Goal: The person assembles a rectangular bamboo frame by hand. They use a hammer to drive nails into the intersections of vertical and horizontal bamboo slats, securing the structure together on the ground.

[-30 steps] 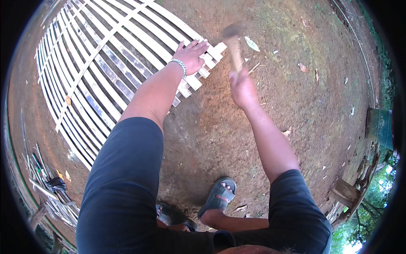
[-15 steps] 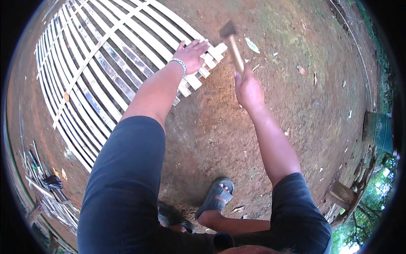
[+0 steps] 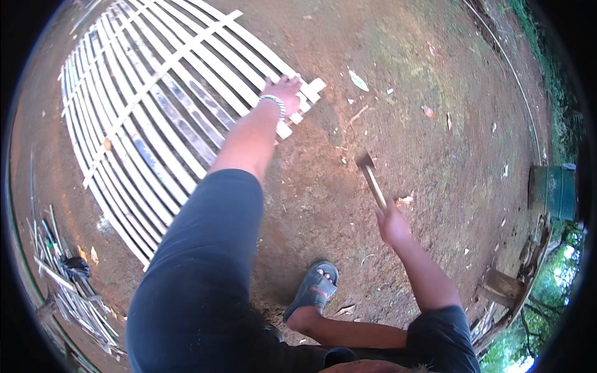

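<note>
Hammer point(image 3: 373, 179) is out over the dirt point(image 3: 448, 205), well apart from the slatted wooden panel point(image 3: 168, 64) — right hand point(image 3: 394, 225) has its grip wrapped round the handle. Left hand point(image 3: 284, 93) lies on the panel near the slat ends, grip flattened out — fingers stretched across.

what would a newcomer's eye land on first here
The large panel of pale slats at upper left stands out first, the left hand spread over its right end. Next comes the dark-headed, wooden-handled tool in the right hand, right of centre.
</note>
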Motion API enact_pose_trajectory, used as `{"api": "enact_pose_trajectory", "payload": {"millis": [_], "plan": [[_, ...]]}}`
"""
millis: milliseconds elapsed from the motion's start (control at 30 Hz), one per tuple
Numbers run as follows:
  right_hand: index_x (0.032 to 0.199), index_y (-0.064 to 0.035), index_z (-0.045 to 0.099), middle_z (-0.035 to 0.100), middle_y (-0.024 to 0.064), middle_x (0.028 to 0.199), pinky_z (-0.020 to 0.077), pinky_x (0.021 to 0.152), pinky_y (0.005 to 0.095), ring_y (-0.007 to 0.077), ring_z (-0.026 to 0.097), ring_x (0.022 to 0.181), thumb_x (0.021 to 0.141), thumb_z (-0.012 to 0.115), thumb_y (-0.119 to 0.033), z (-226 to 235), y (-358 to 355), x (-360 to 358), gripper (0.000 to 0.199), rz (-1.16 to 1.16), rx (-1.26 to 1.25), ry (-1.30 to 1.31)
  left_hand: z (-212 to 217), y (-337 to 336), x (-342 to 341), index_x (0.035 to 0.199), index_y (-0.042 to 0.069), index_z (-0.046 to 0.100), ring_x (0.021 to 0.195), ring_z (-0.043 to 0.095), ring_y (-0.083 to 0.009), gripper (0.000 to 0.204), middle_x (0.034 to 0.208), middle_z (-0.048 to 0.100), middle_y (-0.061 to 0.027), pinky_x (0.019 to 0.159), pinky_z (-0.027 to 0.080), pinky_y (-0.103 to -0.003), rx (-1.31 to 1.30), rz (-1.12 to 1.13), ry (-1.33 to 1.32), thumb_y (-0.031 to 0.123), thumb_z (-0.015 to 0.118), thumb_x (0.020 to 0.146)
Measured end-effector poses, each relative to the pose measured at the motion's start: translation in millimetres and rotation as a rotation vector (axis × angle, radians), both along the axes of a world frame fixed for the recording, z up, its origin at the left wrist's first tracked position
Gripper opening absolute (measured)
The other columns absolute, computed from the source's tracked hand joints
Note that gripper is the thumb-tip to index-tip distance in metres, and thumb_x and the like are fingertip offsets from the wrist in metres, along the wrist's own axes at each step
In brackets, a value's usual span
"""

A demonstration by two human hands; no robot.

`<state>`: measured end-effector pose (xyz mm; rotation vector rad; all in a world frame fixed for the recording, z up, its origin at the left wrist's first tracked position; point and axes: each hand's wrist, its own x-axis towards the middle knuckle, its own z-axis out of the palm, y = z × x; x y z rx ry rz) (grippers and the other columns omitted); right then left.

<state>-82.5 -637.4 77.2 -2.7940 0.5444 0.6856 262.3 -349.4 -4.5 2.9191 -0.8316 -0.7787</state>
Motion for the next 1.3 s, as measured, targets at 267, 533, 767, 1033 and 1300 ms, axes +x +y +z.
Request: {"api": "enact_pose_trajectory", "payload": {"millis": [267, 533, 767, 1033, 1300], "plan": [[0.136, -0.0108, 0.050, 0.070, 0.0274, 0.104, 0.0535, 0.089, 0.0592, 0.0482, 0.069, 0.099, 0.098, 0.063, -0.033, 68.7, -84.3, -212.2, 0.046, 0.065, -0.221, 0.303, 17.3, 1.7, -216.1, 0.165, 0.006, 0.019, 0.162, 0.012, -0.0275, 0.068, 0.174, 0.015, -0.0145, 0.129, 0.008, -0.058, -0.424, 0.010, -0.026, 0.025, 0.041, 0.104], [0.130, -0.0075, 0.055, 0.070, 0.0264, 0.111, 0.0525, 0.092, 0.0565, 0.0484, 0.067, 0.106, 0.094, 0.068, -0.035, 60.1, -115.0, -211.9, 0.047, -0.263, -0.219, 0.294, 39.1, 110.2, -379.9, 0.154, 0.006, 0.046, 0.154, 0.031, -0.0346, 0.061, 0.164, 0.038, -0.0187, 0.127, 0.021, -0.053, -0.387, 0.542, 0.612, 0.033, 0.048, 0.099], [0.128, -0.0042, 0.059, 0.070, 0.0285, 0.115, 0.0526, 0.092, 0.0543, 0.0481, 0.067, 0.109, 0.090, 0.074, -0.034, 139.7, -34.2, -55.5, 0.050, -0.151, -0.244, -0.189, 98.6, 201.9, -316.7, 0.136, 0.000, 0.063, 0.137, 0.054, -0.0396, 0.054, 0.148, 0.055, -0.0262, 0.117, 0.041, -0.044, -0.723, 0.861, 0.437, 0.038, 0.051, 0.099], [0.117, 0.0076, 0.065, 0.071, 0.0332, 0.106, 0.0553, 0.089, 0.0524, 0.0479, 0.070, 0.104, 0.085, 0.080, -0.036, 30.6, -18.7, 110.2, 0.056, -0.095, -0.127, -0.316, 19.3, 274.8, -313.3, 0.129, 0.000, 0.066, 0.126, 0.060, -0.0397, 0.050, 0.137, 0.063, -0.0256, 0.111, 0.045, -0.045, -0.410, 0.823, 0.154, 0.037, 0.051, 0.099], [0.130, 0.0052, 0.054, 0.069, 0.0297, 0.117, 0.0556, 0.095, 0.0534, 0.0460, 0.069, 0.110, 0.088, 0.076, -0.039, -77.4, -36.9, 178.6, 0.065, -0.153, -0.311, -0.138, -9.7, 273.5, -404.9, 0.108, 0.001, 0.073, 0.101, 0.068, -0.0367, 0.049, 0.112, 0.073, -0.0213, 0.093, 0.052, -0.047, -0.516, 1.419, 0.351, 0.047, 0.057, 0.101]]}}
